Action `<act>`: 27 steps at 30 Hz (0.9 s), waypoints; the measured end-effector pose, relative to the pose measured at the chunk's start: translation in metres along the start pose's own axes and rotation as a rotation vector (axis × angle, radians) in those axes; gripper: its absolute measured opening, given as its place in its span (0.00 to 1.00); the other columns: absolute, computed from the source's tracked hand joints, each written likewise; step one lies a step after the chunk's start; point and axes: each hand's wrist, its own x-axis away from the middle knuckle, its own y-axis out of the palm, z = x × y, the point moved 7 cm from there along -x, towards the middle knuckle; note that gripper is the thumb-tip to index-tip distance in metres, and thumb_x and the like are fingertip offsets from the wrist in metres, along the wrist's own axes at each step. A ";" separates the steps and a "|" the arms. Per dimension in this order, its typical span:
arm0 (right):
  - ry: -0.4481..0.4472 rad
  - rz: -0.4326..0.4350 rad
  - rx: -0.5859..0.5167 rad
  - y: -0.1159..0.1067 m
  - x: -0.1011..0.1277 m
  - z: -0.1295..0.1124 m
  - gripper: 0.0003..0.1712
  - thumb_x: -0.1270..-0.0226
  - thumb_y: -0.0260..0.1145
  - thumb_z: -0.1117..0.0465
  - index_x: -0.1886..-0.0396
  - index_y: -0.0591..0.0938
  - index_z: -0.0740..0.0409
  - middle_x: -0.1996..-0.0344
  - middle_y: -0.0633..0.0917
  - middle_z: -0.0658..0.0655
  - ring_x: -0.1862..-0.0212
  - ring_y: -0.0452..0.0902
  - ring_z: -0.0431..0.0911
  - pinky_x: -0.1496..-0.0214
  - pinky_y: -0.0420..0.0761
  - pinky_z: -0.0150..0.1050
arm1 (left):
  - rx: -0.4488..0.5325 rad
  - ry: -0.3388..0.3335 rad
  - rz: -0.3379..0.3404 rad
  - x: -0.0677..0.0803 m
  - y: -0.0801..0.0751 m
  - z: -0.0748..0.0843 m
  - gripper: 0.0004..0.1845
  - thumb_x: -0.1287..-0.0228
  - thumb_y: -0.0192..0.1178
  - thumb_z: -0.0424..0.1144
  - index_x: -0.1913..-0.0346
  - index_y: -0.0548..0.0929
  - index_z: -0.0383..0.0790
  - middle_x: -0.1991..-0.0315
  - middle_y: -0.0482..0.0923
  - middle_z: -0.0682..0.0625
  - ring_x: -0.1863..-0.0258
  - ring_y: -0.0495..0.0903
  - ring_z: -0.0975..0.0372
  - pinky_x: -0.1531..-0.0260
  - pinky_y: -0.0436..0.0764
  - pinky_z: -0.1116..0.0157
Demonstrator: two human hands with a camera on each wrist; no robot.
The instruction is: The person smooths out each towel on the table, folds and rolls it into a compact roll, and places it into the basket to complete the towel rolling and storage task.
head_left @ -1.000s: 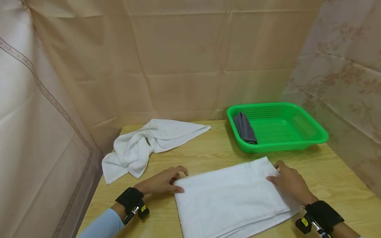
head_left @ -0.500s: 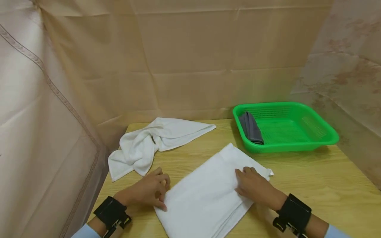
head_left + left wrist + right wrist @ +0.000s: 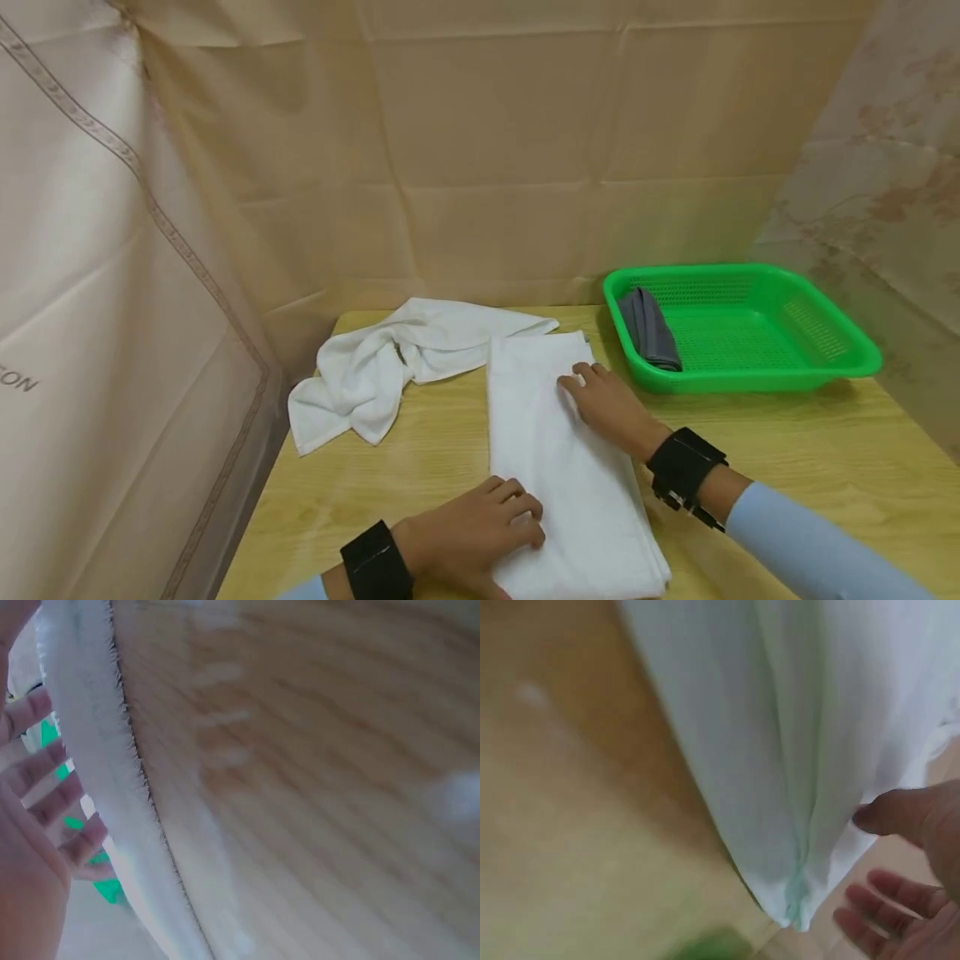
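Folded white towel lying lengthwise on the wooden table, long axis running away from the person, far end touching the crumpled white towel and stopping just short of the green basket. Left hand resting flat on the near end of the folded towel, fingers relaxed and spread, pressing rather than gripping; seen edge-on from the left wrist view beside the towel's fuzzy edge. Right hand laid on the far right edge of the towel, fingers mostly straight on the cloth, nothing clearly pinched; from the right wrist view open, thumb near the layered corner, though whether touching or just beside is hard to tell. Judged as a folding job mid-way: strip already doubled into several layers, now set straight and held down at both ends. Likely next: taking hold of one short end, probably the far one, lifting both corners together and bringing them over to the other end, keeping edges aligned so layers do not slide apart. Care needed not to drag the crumpled towel along where the two touch. Grey cloth already folded in the basket's left side, well apart from both hands.
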 end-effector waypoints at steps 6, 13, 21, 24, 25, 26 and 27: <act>-0.118 -0.162 -0.368 -0.024 0.075 -0.043 0.11 0.30 0.73 0.54 0.57 0.79 0.45 0.62 0.72 0.43 0.65 0.69 0.35 0.64 0.75 0.30 | -0.071 0.015 0.054 0.012 0.001 0.008 0.31 0.36 0.50 0.78 0.52 0.74 0.55 0.54 0.67 0.59 0.55 0.62 0.67 0.48 0.65 0.67; -0.403 -0.183 -0.338 -0.037 0.143 -0.083 0.14 0.28 0.67 0.40 0.52 0.78 0.40 0.59 0.70 0.37 0.60 0.64 0.29 0.59 0.65 0.20 | -0.138 0.041 0.092 0.022 -0.001 0.016 0.24 0.26 0.47 0.70 0.61 0.74 0.53 0.61 0.66 0.60 0.61 0.62 0.67 0.52 0.66 0.68; -0.350 -0.108 -0.409 -0.037 0.150 -0.076 0.18 0.39 0.76 0.63 0.51 0.81 0.47 0.57 0.78 0.39 0.57 0.74 0.31 0.57 0.74 0.22 | -0.124 0.007 0.143 0.021 -0.015 0.023 0.10 0.26 0.61 0.51 0.59 0.77 0.50 0.68 0.71 0.62 0.67 0.69 0.72 0.65 0.69 0.78; -0.110 -0.237 -0.623 -0.032 0.148 -0.060 0.14 0.30 0.70 0.63 0.48 0.81 0.47 0.56 0.81 0.38 0.56 0.76 0.30 0.58 0.79 0.27 | 0.044 -0.083 0.148 0.022 -0.018 0.015 0.09 0.27 0.61 0.41 0.50 0.76 0.46 0.68 0.73 0.62 0.69 0.69 0.76 0.66 0.68 0.81; -0.038 -0.247 -0.691 -0.031 0.147 -0.055 0.13 0.28 0.69 0.62 0.48 0.80 0.48 0.56 0.81 0.37 0.57 0.77 0.30 0.59 0.80 0.29 | 0.110 -0.124 0.156 0.023 -0.018 0.011 0.11 0.28 0.61 0.39 0.47 0.76 0.46 0.69 0.73 0.62 0.70 0.69 0.76 0.67 0.69 0.81; 0.029 -0.253 -0.751 -0.030 0.146 -0.050 0.12 0.26 0.68 0.62 0.47 0.79 0.48 0.56 0.81 0.37 0.57 0.77 0.31 0.59 0.81 0.31 | 0.175 -0.160 0.165 0.024 -0.018 0.007 0.13 0.28 0.60 0.37 0.45 0.75 0.45 0.70 0.72 0.63 0.71 0.69 0.76 0.67 0.69 0.82; 0.085 -0.248 -0.800 -0.029 0.145 -0.045 0.11 0.26 0.68 0.61 0.48 0.78 0.48 0.57 0.82 0.38 0.58 0.78 0.31 0.60 0.82 0.32 | 0.228 -0.189 0.177 0.024 -0.017 0.004 0.14 0.28 0.60 0.36 0.43 0.74 0.46 0.70 0.72 0.63 0.71 0.69 0.77 0.67 0.70 0.82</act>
